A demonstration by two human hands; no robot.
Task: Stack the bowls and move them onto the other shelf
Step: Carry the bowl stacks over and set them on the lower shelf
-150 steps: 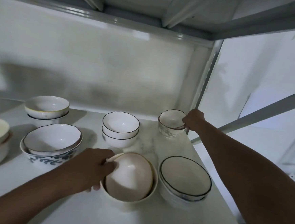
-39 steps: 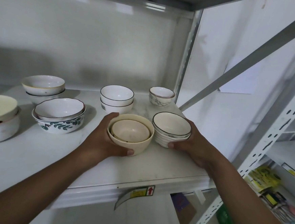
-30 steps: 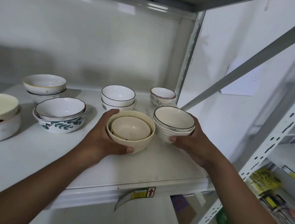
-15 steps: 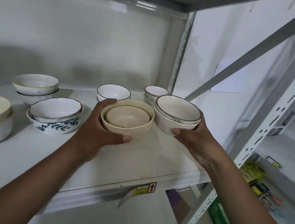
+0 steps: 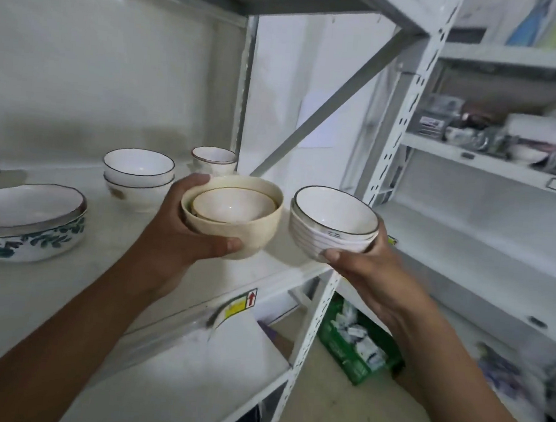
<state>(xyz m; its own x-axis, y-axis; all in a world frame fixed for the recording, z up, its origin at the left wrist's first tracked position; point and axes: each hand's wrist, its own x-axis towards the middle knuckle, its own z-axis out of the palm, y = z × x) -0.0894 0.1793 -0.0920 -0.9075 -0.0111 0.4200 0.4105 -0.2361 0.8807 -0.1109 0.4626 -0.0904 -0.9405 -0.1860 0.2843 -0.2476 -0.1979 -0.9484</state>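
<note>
My left hand (image 5: 180,246) grips a cream bowl stack (image 5: 236,214), a smaller pale bowl nested inside a larger one, held in the air above the front right of the white shelf (image 5: 64,287). My right hand (image 5: 362,267) cups a stack of white bowls with dark rims (image 5: 332,221) from below, held just past the shelf's right post. Both stacks are off the shelf and tilted slightly. To the right stands another white shelf unit (image 5: 473,246) with a bare board at hand height.
On the first shelf remain two white dark-rimmed bowls (image 5: 138,175), a small patterned cup bowl (image 5: 213,159), a leaf-patterned bowl stack (image 5: 26,221) and another bowl at the left edge. A perforated post (image 5: 391,143) and a diagonal brace separate the units. A green crate (image 5: 356,343) sits on the floor.
Both hands have lifted their bowl stacks off the shelf and carried them right, toward the neighbouring unit. The view has swung right, showing more of that unit.
</note>
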